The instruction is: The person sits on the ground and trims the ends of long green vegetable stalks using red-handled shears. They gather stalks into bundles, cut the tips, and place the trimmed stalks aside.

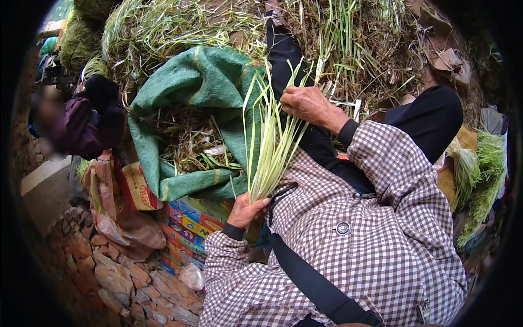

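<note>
My left hand [246, 210] is closed around the base of a bunch of pale yellow-green leafy stalks [267, 163], whose tips fan out away from me. At the right side of the bunch's upper part is my right hand [304, 104], its fingers curled beside the leaves; whether it pinches a leaf is not clear. Left of the bunch lies a green woven sack [196, 77] with its mouth wide and rim rolled, holding brown and green plant scraps [196, 139]. The bunch overlaps the sack's right edge.
Heaps of long green stalks [184, 28] lie beyond the sack, with rooty ones [355, 49] farther right. Colourful stacked foam mats or boxes [188, 233] sit below the sack. A person in purple [86, 122] is at the left. Bundled greens [466, 171] stand right. Broken stone paving [118, 278] shows lower left.
</note>
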